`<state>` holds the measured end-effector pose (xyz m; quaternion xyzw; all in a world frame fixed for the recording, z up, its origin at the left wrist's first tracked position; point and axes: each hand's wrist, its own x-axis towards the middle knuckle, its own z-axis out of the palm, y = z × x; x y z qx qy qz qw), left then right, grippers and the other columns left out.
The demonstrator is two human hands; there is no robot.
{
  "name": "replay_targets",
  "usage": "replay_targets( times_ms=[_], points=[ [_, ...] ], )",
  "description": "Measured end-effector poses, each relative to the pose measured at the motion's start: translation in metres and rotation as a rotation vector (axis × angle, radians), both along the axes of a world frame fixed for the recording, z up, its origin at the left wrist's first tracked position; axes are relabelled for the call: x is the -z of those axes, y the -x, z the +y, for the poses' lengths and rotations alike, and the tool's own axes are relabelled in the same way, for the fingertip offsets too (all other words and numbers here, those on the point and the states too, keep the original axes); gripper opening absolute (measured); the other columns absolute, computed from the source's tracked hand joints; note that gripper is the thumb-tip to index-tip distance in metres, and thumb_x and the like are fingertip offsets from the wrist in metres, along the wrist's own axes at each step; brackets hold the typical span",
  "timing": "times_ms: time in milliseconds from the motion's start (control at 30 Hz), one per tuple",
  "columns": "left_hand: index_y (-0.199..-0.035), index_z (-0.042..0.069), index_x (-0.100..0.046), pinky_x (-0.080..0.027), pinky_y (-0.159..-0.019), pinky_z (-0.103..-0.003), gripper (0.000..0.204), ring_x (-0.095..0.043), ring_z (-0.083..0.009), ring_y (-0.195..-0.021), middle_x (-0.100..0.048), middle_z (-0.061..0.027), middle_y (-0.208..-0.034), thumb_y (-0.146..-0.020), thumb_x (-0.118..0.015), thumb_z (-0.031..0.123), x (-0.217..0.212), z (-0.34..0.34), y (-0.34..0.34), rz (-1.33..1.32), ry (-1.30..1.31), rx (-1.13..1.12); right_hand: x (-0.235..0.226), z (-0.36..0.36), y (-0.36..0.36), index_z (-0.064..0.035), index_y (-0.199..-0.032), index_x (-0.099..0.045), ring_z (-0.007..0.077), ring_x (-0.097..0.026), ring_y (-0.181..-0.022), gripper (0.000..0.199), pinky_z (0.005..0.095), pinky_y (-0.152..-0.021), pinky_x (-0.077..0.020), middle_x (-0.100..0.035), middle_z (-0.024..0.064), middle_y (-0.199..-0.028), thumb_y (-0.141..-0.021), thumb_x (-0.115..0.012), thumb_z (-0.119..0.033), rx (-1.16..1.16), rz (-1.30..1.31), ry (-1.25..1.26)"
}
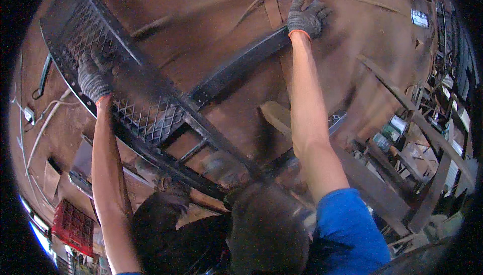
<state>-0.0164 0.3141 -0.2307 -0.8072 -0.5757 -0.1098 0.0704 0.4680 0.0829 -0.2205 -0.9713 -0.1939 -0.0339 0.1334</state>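
Note:
A large black metal frame (226, 74) with a diamond-mesh panel (146, 116) is held up in front of me. My left hand (93, 76), in a dark knit glove, grips the frame's left side beside the mesh. In the same kind of glove, my right hand (306, 17) clasps the far end of a black bar of the frame at the upper right. Both bare forearms reach up from the lower edge. A blue sleeve (347, 230) covers my right upper arm.
A brown rusty surface (211, 18) with wires lies behind the frame. A red crate (73, 227) sits at the lower left. Wooden beams (382, 189) and cluttered shelves with cans (397, 124) fill the right side. A dark head (266, 230) shows at the bottom.

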Motion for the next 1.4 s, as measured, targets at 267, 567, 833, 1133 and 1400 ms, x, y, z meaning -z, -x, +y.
replay_targets(
  times_ms=[267,567,833,1133,1400],
  points=[
    [-0.127,-0.001,-0.061,-0.048,-0.098,-0.047,0.047,-0.061,-0.0414,-0.114,-0.064,-0.0253,-0.124,-0.101,-0.047,0.036,0.000,0.004,0.003,-0.016,0.021,-0.002,0.022,-0.007,0.039,0.0035,-0.153,-0.030,0.0439,-0.014,-0.151,0.091,0.0543,-0.123,-0.0103,-0.022,0.0311,-0.159,-0.097,-0.022,-0.068,-0.068,-0.157,0.073],
    [-0.132,0.001,-0.056,-0.050,-0.094,-0.049,0.051,-0.061,-0.0411,-0.112,-0.063,-0.0251,-0.126,-0.099,-0.051,0.039,-0.008,-0.006,-0.006,0.033,0.127,-0.060,0.021,-0.015,0.065,0.0027,-0.154,-0.028,0.0464,-0.013,-0.150,0.094,0.0558,-0.121,-0.0112,-0.015,0.0305,-0.162,-0.095,-0.028,-0.070,-0.059,-0.216,0.035],
    [-0.129,0.003,-0.060,-0.051,-0.092,-0.045,0.052,-0.064,-0.0395,-0.106,-0.067,-0.0209,-0.121,-0.091,-0.064,0.038,-0.008,-0.005,-0.006,0.050,0.083,-0.009,0.019,-0.011,0.023,0.0015,-0.154,-0.029,0.0493,-0.016,-0.149,0.088,0.0553,-0.121,-0.0136,-0.020,0.0320,-0.160,-0.097,-0.027,-0.066,-0.024,-0.114,-0.073],
    [-0.130,0.003,-0.060,-0.049,-0.097,-0.047,0.050,-0.060,-0.0419,-0.115,-0.063,-0.0215,-0.129,-0.102,-0.043,0.042,0.004,0.003,0.010,0.051,0.073,0.003,0.013,-0.006,0.087,0.0071,-0.151,-0.027,0.0521,-0.018,-0.147,0.089,0.0608,-0.118,-0.0186,-0.023,0.0382,-0.155,-0.097,-0.031,-0.063,-0.104,-0.131,-0.041],
    [-0.123,0.001,-0.061,-0.051,-0.089,-0.049,0.044,-0.064,-0.0419,-0.103,-0.067,-0.0232,-0.119,-0.100,-0.045,0.035,-0.007,-0.004,0.002,-0.014,-0.043,0.091,-0.012,-0.022,0.170,0.0084,-0.148,-0.032,0.0554,-0.024,-0.143,0.077,0.0601,-0.118,-0.0218,-0.027,0.0410,-0.151,-0.099,-0.042,-0.050,-0.230,-0.062,0.067]
  ],
)
